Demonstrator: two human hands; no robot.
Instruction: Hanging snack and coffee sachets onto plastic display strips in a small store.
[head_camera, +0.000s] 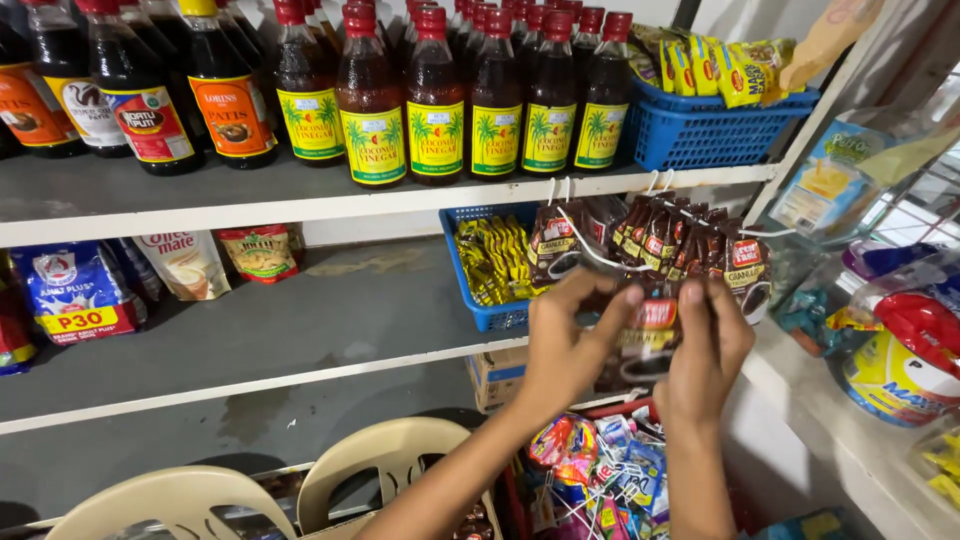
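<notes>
Small dark brown and red coffee packet (648, 330) between both hands, left hand (570, 345) fingers pinching its left edge, right hand (708, 350) fingers pinching its right edge, hanging strip of same packets (690, 245) just above

a grey upper shelf (130, 195) with a white front edge carries a crowded row of dark sauce bottles (140, 95) and red-capped vinegar bottles (435, 100), with a blue basket (700, 135) of yellow packets at its right end. on the middle shelf (300, 320) lie a blue-and-white pouch (75, 290), a white creamer pouch (188, 263), a small green-edged packet (258, 252) and a second blue basket (490, 315) holding yellow sachets.
</notes>
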